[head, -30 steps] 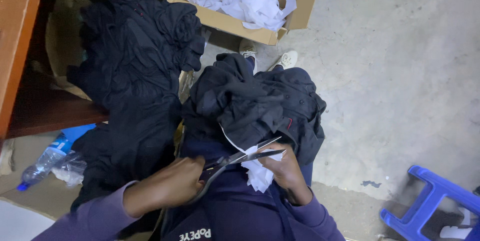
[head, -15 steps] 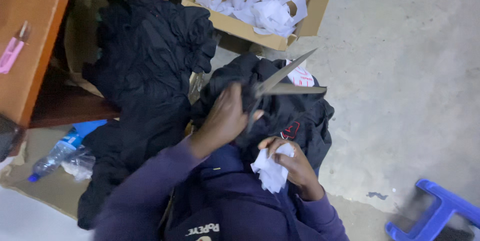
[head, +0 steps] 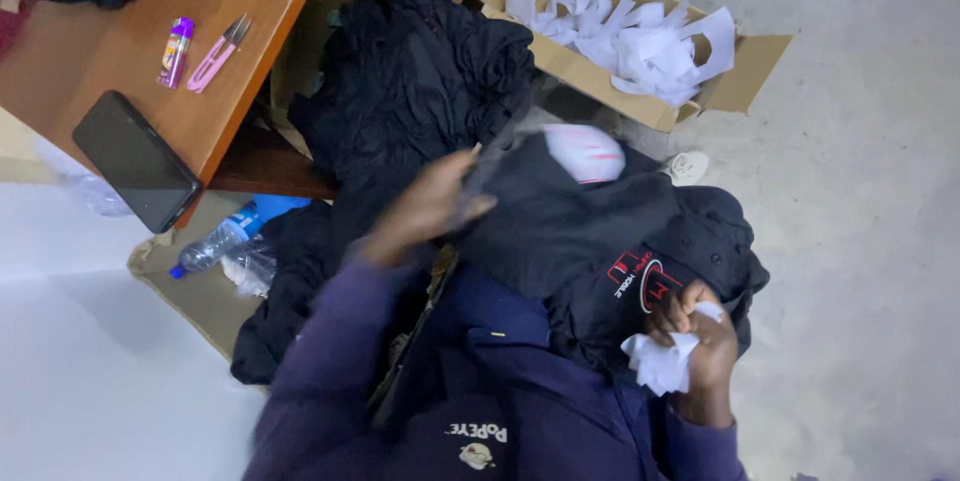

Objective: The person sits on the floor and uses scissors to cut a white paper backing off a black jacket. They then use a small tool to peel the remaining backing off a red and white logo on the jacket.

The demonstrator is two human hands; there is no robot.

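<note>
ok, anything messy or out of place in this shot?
Yes. A plastic bottle lies on its side on the floor beside the desk, next to crumpled plastic. Black garments are heaped loosely against the desk. White paper scraps fill the open cardboard box.

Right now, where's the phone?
Head view, upper left: the black phone lies flat near the wooden desk's edge, below the pink clippers and small lighter.

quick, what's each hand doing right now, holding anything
Left hand: motion-blurred over the dark garment; what it grips cannot be told.
Right hand: closed on crumpled white paper, resting on the same garment.
</note>
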